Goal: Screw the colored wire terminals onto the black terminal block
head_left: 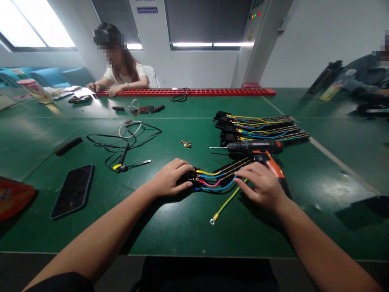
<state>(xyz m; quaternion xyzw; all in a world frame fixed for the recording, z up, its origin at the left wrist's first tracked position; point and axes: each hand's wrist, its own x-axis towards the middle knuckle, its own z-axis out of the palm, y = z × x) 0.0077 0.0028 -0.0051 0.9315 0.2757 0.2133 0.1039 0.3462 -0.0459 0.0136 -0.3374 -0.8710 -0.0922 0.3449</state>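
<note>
My left hand (174,179) is closed around a black terminal block (192,178), its fingers hiding most of it. Yellow, blue and red wires leave the block's right side and run to a black strip with brass-coloured lines (232,165). At the right, my right hand (261,185) has its fingertips closed on a blue wire (226,186). A yellow-green wire (227,204) slants toward me from under that hand, ending in a ring terminal (212,221). Just behind the right hand lies a black and orange cordless drill (269,156), its bit pointing left.
Several wired black assemblies (258,129) lie behind the drill. Small brass screws (186,144) sit mid-table. To the left are tangled cables (124,142), a phone (73,190) and an orange-red bag (13,198). A person (121,69) sits across, beside a long red rail (197,93).
</note>
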